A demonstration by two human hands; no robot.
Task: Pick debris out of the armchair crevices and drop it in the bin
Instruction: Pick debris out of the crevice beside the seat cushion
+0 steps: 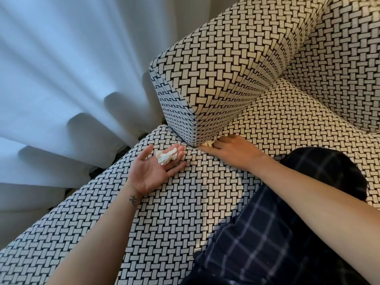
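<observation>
Two wads: one cupped on flat left hand (156, 169) as tray; right fingers (216, 145) pinching another wad (209, 143) from crevice (195, 146).

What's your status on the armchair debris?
Left hand open, palm up, tissue wad resting on it. Right hand pinching another scrap at armrest crevice. No bin in view.

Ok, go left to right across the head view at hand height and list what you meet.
Pale curtain → left hand, open palm up → crumpled white tissue lying on its fingers → base corner of the armrest → pale scrap in the crevice → right hand reaching for it.
</observation>
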